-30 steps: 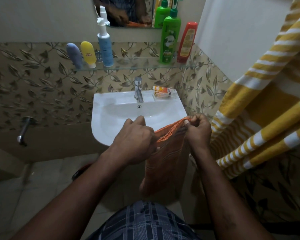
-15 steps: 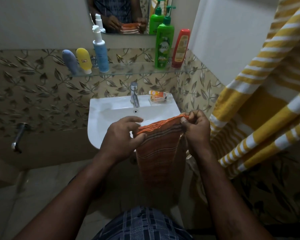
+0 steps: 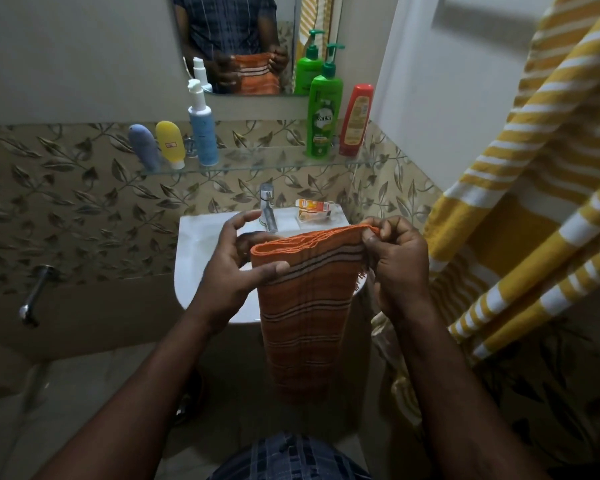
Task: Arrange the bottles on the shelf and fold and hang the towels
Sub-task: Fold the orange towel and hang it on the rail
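An orange striped towel (image 3: 305,306) hangs folded in front of the sink, held up by its top edge. My left hand (image 3: 236,268) grips its left corner, thumb across the front. My right hand (image 3: 395,258) pinches the right corner. On the glass shelf (image 3: 257,164) stand a grey-blue tube (image 3: 142,147), a yellow tube (image 3: 168,143), a blue pump bottle (image 3: 201,129), a green pump bottle (image 3: 323,116) and a red bottle (image 3: 355,119). A yellow and white striped towel (image 3: 534,209) hangs at the right.
The white sink (image 3: 201,258) with a chrome tap (image 3: 267,209) lies right behind my hands, and a small orange box (image 3: 314,206) rests on its back rim. A mirror (image 3: 236,39) hangs above the shelf. A wall tap (image 3: 35,292) juts out low at the left.
My hands have spread apart and risen, stretching the orange towel's top edge wider. The view has tilted up, showing more of the mirror.
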Tool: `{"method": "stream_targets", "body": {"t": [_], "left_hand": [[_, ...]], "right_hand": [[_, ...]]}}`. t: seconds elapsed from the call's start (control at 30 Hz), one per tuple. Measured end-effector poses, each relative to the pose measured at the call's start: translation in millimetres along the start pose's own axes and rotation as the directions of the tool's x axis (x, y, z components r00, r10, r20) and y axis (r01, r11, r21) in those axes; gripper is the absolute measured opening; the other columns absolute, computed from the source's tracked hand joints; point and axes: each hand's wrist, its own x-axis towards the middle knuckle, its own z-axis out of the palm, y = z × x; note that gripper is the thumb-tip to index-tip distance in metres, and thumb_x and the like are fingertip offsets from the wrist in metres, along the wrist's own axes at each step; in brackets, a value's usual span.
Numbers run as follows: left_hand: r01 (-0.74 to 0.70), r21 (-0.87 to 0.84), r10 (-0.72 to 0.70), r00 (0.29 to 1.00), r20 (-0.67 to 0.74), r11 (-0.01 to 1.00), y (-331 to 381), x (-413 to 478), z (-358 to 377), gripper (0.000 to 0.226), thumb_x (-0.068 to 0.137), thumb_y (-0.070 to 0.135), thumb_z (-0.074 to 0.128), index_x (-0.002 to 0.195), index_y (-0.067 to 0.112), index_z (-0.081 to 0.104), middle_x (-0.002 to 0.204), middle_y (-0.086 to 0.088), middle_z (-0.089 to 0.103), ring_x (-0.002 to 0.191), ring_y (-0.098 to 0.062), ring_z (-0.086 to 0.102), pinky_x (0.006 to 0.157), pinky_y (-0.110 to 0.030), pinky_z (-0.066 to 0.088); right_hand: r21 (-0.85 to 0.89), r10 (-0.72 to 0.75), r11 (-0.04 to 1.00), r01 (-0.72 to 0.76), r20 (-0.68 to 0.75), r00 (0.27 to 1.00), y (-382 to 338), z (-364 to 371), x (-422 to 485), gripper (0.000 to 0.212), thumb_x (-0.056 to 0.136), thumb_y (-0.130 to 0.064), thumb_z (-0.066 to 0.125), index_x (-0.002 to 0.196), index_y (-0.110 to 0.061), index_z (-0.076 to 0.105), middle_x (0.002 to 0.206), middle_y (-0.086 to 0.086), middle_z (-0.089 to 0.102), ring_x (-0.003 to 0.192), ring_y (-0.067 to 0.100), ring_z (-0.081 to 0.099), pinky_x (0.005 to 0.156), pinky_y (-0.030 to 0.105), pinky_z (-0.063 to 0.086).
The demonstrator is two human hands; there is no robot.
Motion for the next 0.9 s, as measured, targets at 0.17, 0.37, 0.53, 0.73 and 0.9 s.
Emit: {"method": "stream_targets", "body": {"t": [0.17,0.37,0.53,0.73,0.9], "left_hand": [[0.093,0.025,-0.094,0.995,0.037,0.995,-12.4,7.0,7.7,0.029,0.085,0.024,0.081,0.113,0.014,0.080,0.111,-0.010,0.081,0.106,-0.029,0.077,0.104,-0.059,0.055],[0.047,-0.144,-0.040,0.998,0.051,0.988,9.6,15.4,18.7,0.018,0.087,0.020,0.080,0.103,0.023,0.084,0.113,-0.014,0.080,0.107,-0.033,0.077,0.096,-0.048,0.060],[0.074,-0.174,-0.042,0.983,0.181,0.982,28.5,20.0,19.8,0.017,0.086,0.014,0.074,0.098,0.020,0.085,0.107,-0.013,0.081,0.099,-0.030,0.078,0.085,-0.038,0.064],[0.119,-0.304,-0.020,0.950,0.310,0.945,38.9,26.5,-3.4,0.052,0.071,0.034,0.095,0.115,0.014,0.077,0.116,-0.013,0.078,0.108,-0.029,0.076,0.084,-0.037,0.064],[0.145,-0.096,-0.101,0.927,0.362,0.985,21.0,18.0,-17.4,0.036,0.077,0.021,0.087,0.112,0.017,0.081,0.122,-0.017,0.077,0.116,-0.036,0.073,0.099,-0.045,0.061]], "right_hand": [[0.036,-0.021,0.999,0.019,0.060,0.998,-15.8,-0.7,0.4,0.041,0.092,0.019,0.060,0.074,-0.015,0.047,0.095,0.007,0.074,0.088,0.017,0.070,0.073,0.028,0.060],[0.068,-0.076,0.996,0.059,0.288,0.954,-10.9,-22.1,9.4,0.054,0.093,-0.025,0.077,0.138,-0.009,0.051,0.134,0.023,0.065,0.121,0.039,0.065,0.099,0.050,0.058],[-0.153,0.381,0.924,-0.349,0.419,0.824,11.5,-29.2,-8.7,0.056,0.066,-0.029,0.099,0.115,-0.016,0.075,0.118,0.007,0.079,0.118,0.031,0.072,0.092,0.040,0.062],[-0.082,0.288,0.958,-0.276,0.276,0.917,3.7,-1.7,-16.2,0.045,0.069,-0.008,0.092,0.111,-0.012,0.078,0.118,0.013,0.078,0.113,0.036,0.074,0.099,0.057,0.058],[-0.002,0.171,0.985,-0.175,0.227,0.959,-24.5,22.5,-12.0,0.045,0.076,-0.012,0.084,0.119,-0.002,0.073,0.116,0.019,0.078,0.108,0.039,0.075,0.095,0.055,0.061]]}}
